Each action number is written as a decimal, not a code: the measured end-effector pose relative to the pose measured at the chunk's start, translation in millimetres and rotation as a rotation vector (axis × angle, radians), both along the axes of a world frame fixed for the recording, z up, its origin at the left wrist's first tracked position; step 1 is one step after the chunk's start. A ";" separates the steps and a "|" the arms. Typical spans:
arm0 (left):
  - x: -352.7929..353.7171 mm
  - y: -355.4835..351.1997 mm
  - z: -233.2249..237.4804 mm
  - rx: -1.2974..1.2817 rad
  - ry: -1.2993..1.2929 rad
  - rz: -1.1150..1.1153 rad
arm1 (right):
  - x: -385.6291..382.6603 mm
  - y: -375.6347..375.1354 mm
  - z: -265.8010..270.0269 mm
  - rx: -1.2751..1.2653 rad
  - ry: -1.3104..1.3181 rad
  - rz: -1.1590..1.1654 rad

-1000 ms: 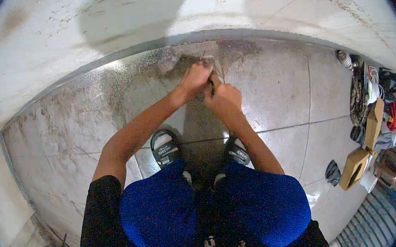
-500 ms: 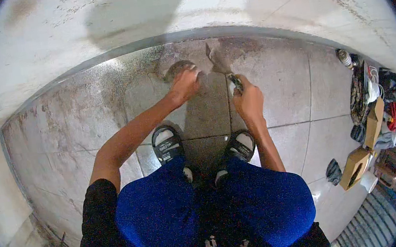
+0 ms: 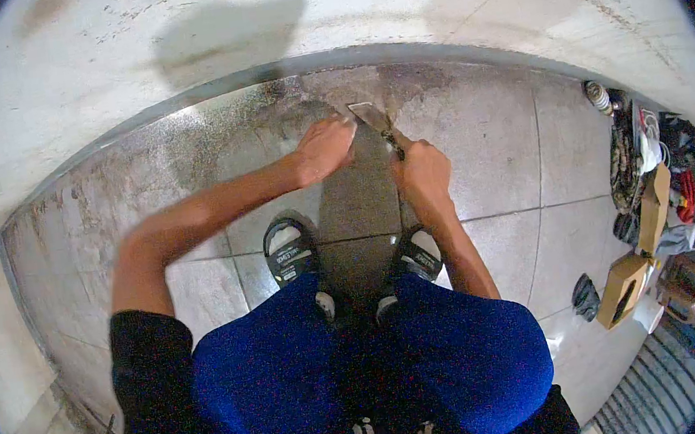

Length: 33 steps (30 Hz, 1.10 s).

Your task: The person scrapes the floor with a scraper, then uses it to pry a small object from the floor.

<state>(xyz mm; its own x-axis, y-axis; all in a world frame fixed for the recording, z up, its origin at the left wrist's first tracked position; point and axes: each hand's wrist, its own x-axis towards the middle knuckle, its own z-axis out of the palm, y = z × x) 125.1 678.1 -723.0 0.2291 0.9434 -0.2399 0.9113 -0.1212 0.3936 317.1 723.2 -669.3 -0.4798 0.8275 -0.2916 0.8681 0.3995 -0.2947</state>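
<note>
My right hand [image 3: 422,172] is wrapped round the handle of a putty knife [image 3: 372,118]. Its flat metal blade points up and left, low over the wet, stained floor tiles [image 3: 459,106] near the wall. Just left of the blade tip, my left hand [image 3: 327,147] is closed, with a pale bit showing at its fingertips; I cannot tell what it holds. The two hands are close together, in front of my sandalled feet [image 3: 290,253].
A white wall [image 3: 358,10] with a grey strip at its base [image 3: 221,86] curves across the far side. At the right lie a light bulb [image 3: 598,96], an open cardboard box [image 3: 626,292], a brown plastic basket [image 3: 683,288] and red cable [image 3: 686,197], beside a ribbed grey shutter [image 3: 662,378].
The putty knife has swung from upright to slanting left, its blade now beside my left fingers. My right hand has shifted slightly left and nearer me; my left elbow has moved outward.
</note>
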 end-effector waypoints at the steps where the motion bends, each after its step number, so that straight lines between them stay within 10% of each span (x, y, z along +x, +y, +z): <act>1: -3.0 -2.9 2.9 0.089 0.014 -0.091 | -1.3 -1.4 2.1 0.002 0.020 0.005; 5: -7.1 -5.5 4.5 0.352 0.137 -0.406 | -9.2 -7.0 9.3 -0.045 -0.018 -0.026; 8: 24.3 8.8 -72.7 0.525 0.227 -0.246 | -9.7 -8.4 3.7 -0.022 -0.004 -0.020; 11: 40.2 26.9 -4.7 -0.238 -0.119 -0.084 | -9.2 -11.6 1.4 -0.018 0.014 -0.004; 17: 19.2 33.2 -68.1 0.150 -0.377 -0.011 | -32.8 -7.9 12.8 -0.078 -0.018 -0.016; 20: 15.8 43.5 -16.9 -0.156 -0.313 0.073 | -37.4 -5.0 8.8 -0.027 0.042 -0.041; 33: 30.5 66.0 -70.8 -0.023 -0.242 0.027 | -30.9 7.7 -1.6 0.015 0.066 -0.103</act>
<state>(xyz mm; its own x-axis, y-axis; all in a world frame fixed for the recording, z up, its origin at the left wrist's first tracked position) 155.5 744.1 -793.8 0.2577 0.9447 -0.2028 0.7928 -0.0868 0.6032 286.2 730.9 -670.9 -0.4098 0.8774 -0.2495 0.8837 0.3140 -0.3471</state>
